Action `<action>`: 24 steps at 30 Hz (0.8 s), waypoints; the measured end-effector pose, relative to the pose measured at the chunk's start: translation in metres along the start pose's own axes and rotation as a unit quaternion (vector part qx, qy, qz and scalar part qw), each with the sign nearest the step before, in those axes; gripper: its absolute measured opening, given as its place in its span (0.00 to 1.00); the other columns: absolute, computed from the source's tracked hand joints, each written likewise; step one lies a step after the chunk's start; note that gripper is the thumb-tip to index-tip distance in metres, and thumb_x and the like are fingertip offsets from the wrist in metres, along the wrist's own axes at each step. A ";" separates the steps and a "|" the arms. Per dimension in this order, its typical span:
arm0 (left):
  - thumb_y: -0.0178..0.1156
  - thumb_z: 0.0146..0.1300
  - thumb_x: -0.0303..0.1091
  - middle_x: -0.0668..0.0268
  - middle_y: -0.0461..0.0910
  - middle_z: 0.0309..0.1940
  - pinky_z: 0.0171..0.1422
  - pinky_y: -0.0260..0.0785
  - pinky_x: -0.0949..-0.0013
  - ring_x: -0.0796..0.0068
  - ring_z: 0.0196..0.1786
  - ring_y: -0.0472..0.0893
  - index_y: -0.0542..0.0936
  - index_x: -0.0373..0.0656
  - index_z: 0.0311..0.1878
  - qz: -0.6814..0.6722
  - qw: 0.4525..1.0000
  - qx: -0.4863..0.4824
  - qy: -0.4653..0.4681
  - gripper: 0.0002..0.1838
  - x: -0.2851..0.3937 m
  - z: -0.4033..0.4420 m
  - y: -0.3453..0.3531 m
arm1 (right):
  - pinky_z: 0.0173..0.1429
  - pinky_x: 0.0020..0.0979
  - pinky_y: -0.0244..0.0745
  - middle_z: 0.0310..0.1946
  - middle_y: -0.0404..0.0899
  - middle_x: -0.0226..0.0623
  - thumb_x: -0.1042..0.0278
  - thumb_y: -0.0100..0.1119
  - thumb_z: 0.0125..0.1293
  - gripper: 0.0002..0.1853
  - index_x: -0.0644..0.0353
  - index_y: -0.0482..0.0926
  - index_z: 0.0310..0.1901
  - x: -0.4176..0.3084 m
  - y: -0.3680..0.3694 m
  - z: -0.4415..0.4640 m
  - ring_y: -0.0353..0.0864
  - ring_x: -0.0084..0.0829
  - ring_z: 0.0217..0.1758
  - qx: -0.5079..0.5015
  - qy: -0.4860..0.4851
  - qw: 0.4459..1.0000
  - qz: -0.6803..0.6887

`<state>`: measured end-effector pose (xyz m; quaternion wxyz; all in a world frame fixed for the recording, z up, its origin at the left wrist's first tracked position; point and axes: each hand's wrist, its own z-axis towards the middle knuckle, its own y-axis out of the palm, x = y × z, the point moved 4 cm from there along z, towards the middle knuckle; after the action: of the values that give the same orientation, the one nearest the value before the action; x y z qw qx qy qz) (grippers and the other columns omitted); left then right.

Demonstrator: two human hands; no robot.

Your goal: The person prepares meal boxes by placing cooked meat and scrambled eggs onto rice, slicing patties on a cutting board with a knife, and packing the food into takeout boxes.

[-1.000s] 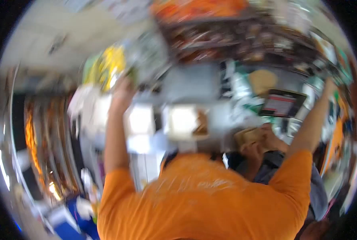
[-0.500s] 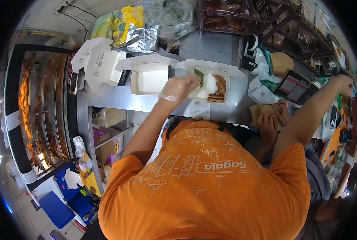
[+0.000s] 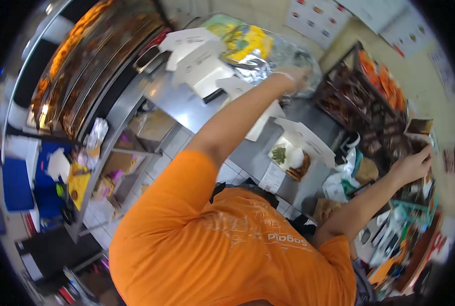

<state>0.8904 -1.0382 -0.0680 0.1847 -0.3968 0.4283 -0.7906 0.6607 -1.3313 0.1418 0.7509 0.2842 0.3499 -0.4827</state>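
Observation:
My left hand point(image 3: 296, 77), in a clear plastic glove, reaches across the counter to a clear plastic bag point(image 3: 311, 66) at the back; motion smears its fingers. Foil packaging point(image 3: 253, 69) lies just beside it. My right hand point(image 3: 415, 164) is stretched out at the far right, by a brown box point(image 3: 420, 126) and the dark crates; its fingers look extended, with nothing visible in them. Between my arms stands an open white carton point(image 3: 309, 137) holding white rice point(image 3: 294, 158), chopped greens point(image 3: 279, 154) and browned meat point(image 3: 303, 168). My left forearm partly covers another open carton point(image 3: 260, 122).
More open cartons point(image 3: 204, 69) stand at the left, near a tray of yellow pieces point(image 3: 248, 43). A glass-fronted food display point(image 3: 100, 66) is farther left. A dark crate point(image 3: 347, 92) holds packets. A receipt point(image 3: 272, 177) lies at the counter's front edge, with brown paper point(image 3: 327, 209) to its right.
My left hand has left the food carton and moved to the plastic bag at the back. Chopped greens now show in the carton. The view has turned; my right hand stays far right.

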 end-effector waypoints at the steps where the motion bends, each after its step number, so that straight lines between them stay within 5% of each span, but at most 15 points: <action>1: 0.62 0.66 0.47 0.48 0.85 0.50 0.60 0.74 0.49 0.46 0.55 0.84 0.77 0.44 0.60 0.038 0.998 -0.051 0.016 0.24 -0.014 0.011 0.015 | 0.57 0.35 0.76 0.47 0.83 0.43 0.60 0.56 0.76 0.19 0.73 0.81 0.48 -0.006 0.012 -0.015 0.81 0.34 0.46 -0.025 -0.024 0.999 -0.036; 4: 0.58 0.68 0.48 0.44 0.83 0.54 0.63 0.73 0.51 0.46 0.58 0.83 0.72 0.41 0.68 -0.049 0.997 -0.043 -0.036 0.30 0.027 -0.067 -0.074 | 0.58 0.35 0.75 0.45 0.83 0.41 0.63 0.55 0.76 0.16 0.71 0.81 0.46 -0.022 0.042 -0.069 0.81 0.33 0.47 -0.185 -0.046 0.980 -0.050; 6: 0.66 0.66 0.46 0.46 0.79 0.61 0.68 0.73 0.55 0.51 0.63 0.80 0.67 0.40 0.73 -0.232 0.970 0.069 0.018 0.37 0.033 -0.160 -0.136 | 0.59 0.36 0.74 0.45 0.83 0.40 0.66 0.56 0.75 0.13 0.68 0.83 0.47 -0.018 0.071 -0.125 0.81 0.32 0.49 -0.374 0.046 0.923 0.078; 9: 0.75 0.61 0.43 0.54 0.79 0.61 0.69 0.72 0.54 0.59 0.63 0.79 0.71 0.41 0.70 -0.348 0.930 0.113 -0.012 0.37 0.007 -0.276 -0.161 | 0.51 0.24 0.71 0.36 0.79 0.28 0.70 0.56 0.75 0.08 0.65 0.81 0.41 -0.053 0.103 -0.256 0.76 0.21 0.43 -0.542 -0.044 0.838 -0.048; 12: 0.77 0.59 0.35 0.61 0.81 0.59 0.66 0.73 0.59 0.68 0.59 0.80 0.80 0.44 0.61 -0.447 0.893 0.028 -0.054 0.26 -0.035 -0.370 -0.170 | 0.46 0.34 0.76 0.33 0.83 0.35 0.63 0.59 0.73 0.13 0.67 0.81 0.41 -0.089 0.131 -0.404 0.81 0.32 0.38 -0.751 0.070 0.656 0.009; 14: 0.75 0.62 0.32 0.64 0.84 0.50 0.60 0.76 0.66 0.76 0.52 0.81 0.82 0.42 0.55 -0.577 0.790 0.016 -0.207 0.19 -0.067 -0.441 -0.174 | 0.37 0.28 0.74 0.30 0.81 0.31 0.60 0.55 0.77 0.16 0.64 0.80 0.37 -0.119 0.141 -0.494 0.80 0.26 0.33 -0.774 0.212 0.593 0.067; 16: 0.74 0.63 0.32 0.67 0.86 0.44 0.54 0.79 0.69 0.78 0.47 0.82 0.83 0.42 0.50 -0.525 0.803 0.125 -0.252 0.15 -0.095 -0.511 -0.191 | 0.34 0.24 0.71 0.29 0.79 0.28 0.56 0.54 0.78 0.17 0.61 0.81 0.37 -0.134 0.152 -0.566 0.78 0.22 0.31 -0.778 0.314 0.534 0.099; 17: 0.73 0.64 0.33 0.66 0.85 0.44 0.52 0.78 0.70 0.78 0.47 0.82 0.81 0.41 0.48 -0.580 0.735 0.164 -0.310 0.14 -0.107 -0.545 -0.192 | 0.34 0.24 0.72 0.33 0.81 0.31 0.54 0.54 0.78 0.17 0.62 0.82 0.43 -0.132 0.158 -0.602 0.79 0.23 0.33 -0.791 0.326 0.509 0.099; 20: 0.71 0.66 0.34 0.64 0.86 0.43 0.53 0.78 0.69 0.77 0.46 0.83 0.79 0.39 0.48 -0.524 0.700 0.291 -0.388 0.14 -0.128 -0.647 -0.216 | 0.35 0.24 0.72 0.40 0.81 0.33 0.53 0.52 0.79 0.17 0.61 0.80 0.49 -0.158 0.160 -0.686 0.80 0.24 0.35 -0.795 0.385 0.460 0.090; 22: 0.71 0.67 0.36 0.62 0.86 0.42 0.53 0.78 0.69 0.76 0.44 0.84 0.78 0.38 0.49 -0.399 0.720 0.358 -0.440 0.16 -0.136 -0.720 -0.233 | 0.36 0.26 0.74 0.46 0.82 0.34 0.53 0.52 0.79 0.17 0.59 0.79 0.52 -0.158 0.166 -0.735 0.82 0.25 0.38 -0.849 0.292 0.436 0.059; 24: 0.70 0.67 0.36 0.62 0.86 0.42 0.54 0.78 0.69 0.76 0.45 0.85 0.77 0.38 0.50 -0.474 0.617 0.434 -0.455 0.16 -0.135 -0.784 -0.233 | 0.38 0.27 0.75 0.46 0.82 0.32 0.52 0.52 0.79 0.17 0.57 0.80 0.52 -0.161 0.172 -0.773 0.82 0.25 0.39 -0.883 0.188 0.428 0.032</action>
<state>0.3689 -0.4053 -0.1891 0.1065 -0.7274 -0.3508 -0.5801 0.5792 -0.5921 -0.1729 0.5224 -0.4395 0.7082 0.1797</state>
